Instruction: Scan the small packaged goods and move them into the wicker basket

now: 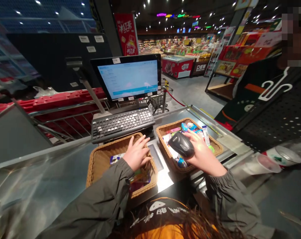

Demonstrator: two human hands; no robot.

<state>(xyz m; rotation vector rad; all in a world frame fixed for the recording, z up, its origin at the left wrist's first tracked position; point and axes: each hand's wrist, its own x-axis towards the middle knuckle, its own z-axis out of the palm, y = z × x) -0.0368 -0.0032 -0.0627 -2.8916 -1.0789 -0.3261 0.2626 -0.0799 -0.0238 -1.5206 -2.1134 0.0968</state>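
Note:
My right hand [200, 149] is wrapped round a black handheld barcode scanner [181, 144]. The scanner hovers over the right wicker basket [162, 149], which holds several small packaged goods, among them blue-and-white packs [191, 126] and a white tube-like pack [205, 134]. Over the right side of the left wicker basket [97, 157] is my left hand [137, 153], its fingers spread and nothing visible in them. A few purple and blue packets [114, 158] lie in that basket, partly covered by my hand and sleeve.
Behind the left basket stand a black keyboard [122, 123] and a lit monitor [129, 78]. The metal counter [73, 162] runs under both baskets. White cups [263, 165] stand at the right. A person in dark clothing is at the far right, beside a white hanger [274, 87].

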